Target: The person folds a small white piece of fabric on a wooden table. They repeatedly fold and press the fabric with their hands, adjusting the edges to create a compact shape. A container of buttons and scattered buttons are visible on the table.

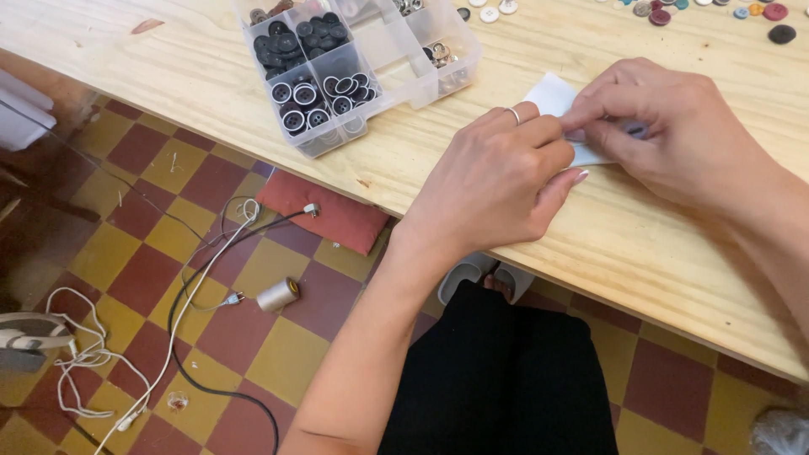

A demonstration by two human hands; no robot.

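A small white piece of fabric (552, 94) lies on the pale wooden table (624, 227), mostly covered by both hands. My left hand (497, 181), with a ring on one finger, pinches the fabric's near edge. My right hand (674, 126) presses its fingertips on the fabric from the right, fingers closed together over it. What the fingertips hold beyond the fabric is hidden.
A clear plastic compartment box (354, 63) with dark buttons stands at the table's back. Loose coloured buttons (666, 13) lie at the far right. On the checkered floor are a red cushion (333, 211), a thread spool (278, 295), cables (194, 286) and an iron (29, 337).
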